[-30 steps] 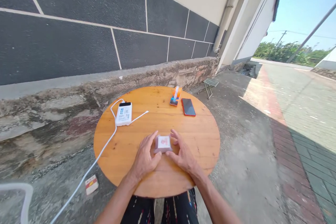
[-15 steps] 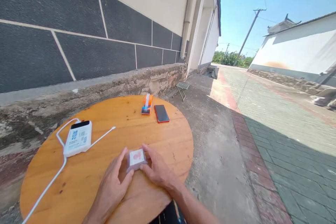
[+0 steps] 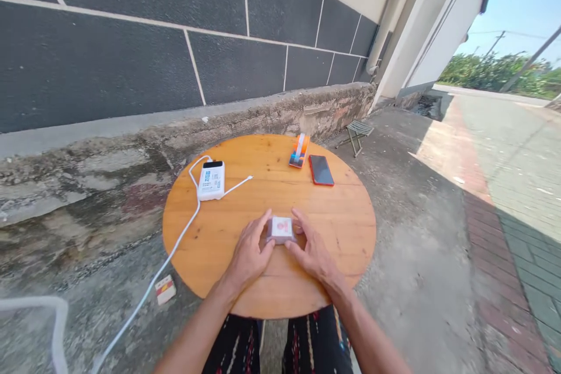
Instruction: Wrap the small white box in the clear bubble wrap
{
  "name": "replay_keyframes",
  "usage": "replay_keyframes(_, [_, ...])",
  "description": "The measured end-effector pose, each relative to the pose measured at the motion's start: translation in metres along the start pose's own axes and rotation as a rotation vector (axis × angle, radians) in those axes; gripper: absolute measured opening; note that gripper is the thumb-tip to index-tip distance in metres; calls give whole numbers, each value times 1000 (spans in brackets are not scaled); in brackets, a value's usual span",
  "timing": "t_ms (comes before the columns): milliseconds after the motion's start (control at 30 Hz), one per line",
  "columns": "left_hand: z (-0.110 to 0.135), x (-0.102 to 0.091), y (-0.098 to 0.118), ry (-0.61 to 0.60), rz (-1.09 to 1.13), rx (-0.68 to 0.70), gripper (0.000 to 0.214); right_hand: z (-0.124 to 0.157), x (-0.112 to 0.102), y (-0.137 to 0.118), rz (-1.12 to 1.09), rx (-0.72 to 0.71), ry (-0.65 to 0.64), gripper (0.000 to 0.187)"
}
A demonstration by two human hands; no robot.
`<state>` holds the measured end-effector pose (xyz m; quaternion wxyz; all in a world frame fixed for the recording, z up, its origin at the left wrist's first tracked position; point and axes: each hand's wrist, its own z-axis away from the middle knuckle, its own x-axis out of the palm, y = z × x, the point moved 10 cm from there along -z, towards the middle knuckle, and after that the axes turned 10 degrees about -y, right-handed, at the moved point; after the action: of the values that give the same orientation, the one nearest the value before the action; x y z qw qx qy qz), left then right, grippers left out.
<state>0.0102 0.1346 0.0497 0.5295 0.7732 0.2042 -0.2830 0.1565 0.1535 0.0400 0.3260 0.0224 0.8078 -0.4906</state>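
Note:
A small white box with a red mark on its lid (image 3: 281, 228) rests on the round wooden table (image 3: 346, 228) near its front. My left hand (image 3: 248, 255) grips the box from the left, fingers curled against its side. My right hand (image 3: 312, 251) grips it from the right, thumb and fingers pressed to its edge. Both hands rest on the tabletop.
A white power bank (image 3: 211, 180) with a white cable (image 3: 175, 245) lies at the table's left. An orange and white packet (image 3: 298, 151) and a red-edged phone (image 3: 321, 170) lie at the back. A small card box (image 3: 165, 290) sits on the concrete ground; a folding stool (image 3: 356, 132) stands by the wall.
The view swung right and then back left. Both hands have stayed on the small white box, which remains at the table's front.

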Motion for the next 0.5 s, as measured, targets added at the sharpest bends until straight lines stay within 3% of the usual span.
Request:
replay_keyframes(167, [2, -3, 2, 14, -14, 6, 61, 2, -3, -8, 31, -35, 18, 69])
replay_keyframes(500, [1, -1, 5, 6, -67, 35, 59, -1, 6, 1, 7, 35, -47, 62])
